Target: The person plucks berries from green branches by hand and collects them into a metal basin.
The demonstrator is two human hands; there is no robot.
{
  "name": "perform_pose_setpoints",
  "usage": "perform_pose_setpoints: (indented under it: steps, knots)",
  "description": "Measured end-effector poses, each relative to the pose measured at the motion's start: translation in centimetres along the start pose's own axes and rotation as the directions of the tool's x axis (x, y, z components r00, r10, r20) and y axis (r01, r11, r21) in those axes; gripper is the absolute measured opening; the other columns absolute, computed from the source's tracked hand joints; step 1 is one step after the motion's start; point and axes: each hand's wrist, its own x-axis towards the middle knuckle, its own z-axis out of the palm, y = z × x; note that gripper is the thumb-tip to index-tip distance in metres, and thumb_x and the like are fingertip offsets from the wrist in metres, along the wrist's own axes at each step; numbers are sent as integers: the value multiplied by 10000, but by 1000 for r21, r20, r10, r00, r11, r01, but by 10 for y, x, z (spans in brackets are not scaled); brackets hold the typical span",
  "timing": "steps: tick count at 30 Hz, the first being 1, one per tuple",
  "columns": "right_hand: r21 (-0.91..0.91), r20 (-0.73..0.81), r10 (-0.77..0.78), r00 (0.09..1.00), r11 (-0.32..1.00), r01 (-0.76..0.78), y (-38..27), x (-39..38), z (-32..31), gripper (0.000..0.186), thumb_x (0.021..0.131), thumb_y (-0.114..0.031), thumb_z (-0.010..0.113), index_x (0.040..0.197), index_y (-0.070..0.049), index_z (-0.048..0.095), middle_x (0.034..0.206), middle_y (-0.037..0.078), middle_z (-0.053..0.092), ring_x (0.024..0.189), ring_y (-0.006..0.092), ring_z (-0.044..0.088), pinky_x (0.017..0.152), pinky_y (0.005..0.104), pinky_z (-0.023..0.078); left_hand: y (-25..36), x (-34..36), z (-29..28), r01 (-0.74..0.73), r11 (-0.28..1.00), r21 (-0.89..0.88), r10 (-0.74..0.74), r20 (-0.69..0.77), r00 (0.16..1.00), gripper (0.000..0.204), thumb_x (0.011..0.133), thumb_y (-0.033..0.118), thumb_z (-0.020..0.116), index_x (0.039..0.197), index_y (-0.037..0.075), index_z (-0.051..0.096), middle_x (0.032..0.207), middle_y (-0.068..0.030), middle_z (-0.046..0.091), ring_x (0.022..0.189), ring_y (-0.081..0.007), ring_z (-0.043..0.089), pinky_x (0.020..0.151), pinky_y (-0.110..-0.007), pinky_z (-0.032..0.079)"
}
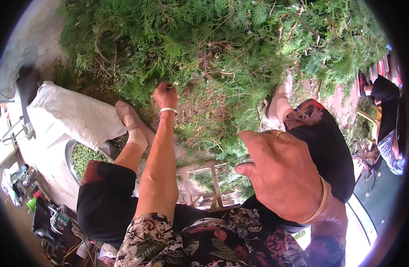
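Note:
A large heap of cut green conifer branches (222, 26) with scale-like leaves spreads over the ground ahead of me. My left hand (164, 95), with a white bangle at its wrist, reaches to the near edge of the heap. Its fingers are closed, and what they hold is too small to make out. Loose sprigs (200, 129) lie on the ground between my feet. Raised close in front of me is my right hand (282, 175), a yellowish bangle on its wrist. Thumb and forefinger stand apart with nothing visible between them; the other fingers are partly hidden.
Beside my left foot lies a white sack (75, 113), partly over a round basin (71, 162) of small green pieces. A wooden frame (215, 182) stands below me. Assorted clutter (57, 222) fills the lower left. Another person's leg (384, 95) shows at far right.

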Motion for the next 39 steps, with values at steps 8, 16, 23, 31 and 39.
perform_pose_setpoints:
  steps: [8, 16, 23, 31, 39]
  knots:
    - [-41, -6, 4, 1000, 999, -4, 5, -2, 2, 458, 695, -64, 736, 1079, 88, 538, 807, 191, 615, 717, 339, 597, 651, 417, 474, 5, 6, 1, 163, 987, -8, -153, 285, 946, 237, 719, 83, 712, 929, -12, 660, 746, -148, 674, 619, -232, 654, 537, -326, 506]
    - [-93, 6, -102, 995, 990, 102, 4, -10, 6, 389, 665, -63, 665, 999, 108, 562, 738, 145, 596, 693, 264, 601, 652, 361, 471, 30, -72, -34, 606, 467, -645, -268, 549, 791, 64, 838, -51, 518, 851, 9, 533, 804, -141, 624, 551, -168, 588, 425, -250, 464]
    - [-91, -8, -60, 998, 994, 59, 9, -13, 3, 454, 697, -65, 721, 1068, 111, 527, 770, 148, 598, 698, 288, 598, 627, 386, 460, 77, -2, 32, -356, 900, 252, 331, 138, 933, 161, 846, 116, 646, 971, 15, 640, 752, -136, 678, 636, -183, 646, 530, -324, 512]
    - [-199, -55, 20, 998, 979, -30, 14, -14, -12, 340, 757, -82, 686, 1029, 70, 550, 765, 171, 611, 703, 319, 607, 639, 423, 469, 57, -34, 29, -465, 736, 492, 199, 499, 843, 153, 848, 178, 645, 921, 44, 647, 783, -182, 668, 647, -317, 646, 581, -412, 530]
    - [-66, -213, 46, 976, 996, -62, 28, -15, -20, 204, 790, -73, 638, 927, 36, 534, 710, 214, 596, 718, 414, 599, 645, 501, 450, 115, -90, -46, 372, 848, -377, 12, 716, 698, 160, 854, 77, 605, 714, -1, 606, 611, -42, 597, 496, -88, 520, 458, -232, 413]
